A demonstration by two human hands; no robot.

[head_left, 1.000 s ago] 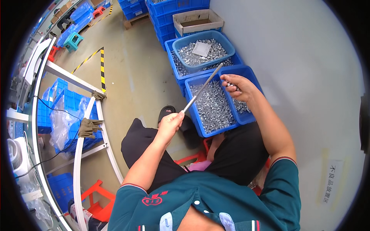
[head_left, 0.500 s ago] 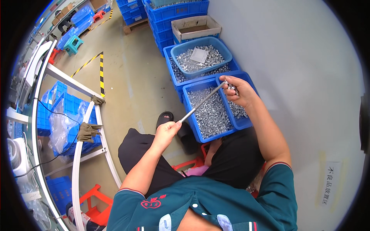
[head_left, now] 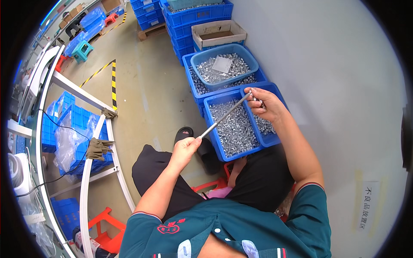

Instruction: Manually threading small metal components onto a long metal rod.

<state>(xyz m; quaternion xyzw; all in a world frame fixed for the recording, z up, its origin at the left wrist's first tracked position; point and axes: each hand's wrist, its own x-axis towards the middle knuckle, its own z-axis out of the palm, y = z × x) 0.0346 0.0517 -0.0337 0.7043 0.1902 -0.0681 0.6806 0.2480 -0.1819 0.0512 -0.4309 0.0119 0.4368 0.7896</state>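
Note:
My left hand (head_left: 186, 150) is closed around the lower end of a thin grey metal rod (head_left: 221, 118), which slants up to the right. At the rod's far tip, my right hand (head_left: 266, 103) pinches a small silvery metal part, and several more such parts (head_left: 257, 101) lie in its curled fingers. Whether the pinched part sits around the tip or only against it is too small to tell. Below the rod, a blue bin (head_left: 210, 124) holds a heap of small silvery metal parts (head_left: 235, 133). A second blue compartment (head_left: 275, 139) with similar parts is under my right hand.
Beyond stands a light-blue tub (head_left: 254, 64) of metal parts with a white card (head_left: 222, 64) on top. Behind it are an open carton (head_left: 219, 35) and stacked blue crates (head_left: 200, 19). A white-framed bench (head_left: 88, 189) is at left, a pale wall (head_left: 327, 86) at right.
Both hands and the rod stay almost in place. The right hand's fingers have shifted slightly at the rod's tip, and the view has tilted a little.

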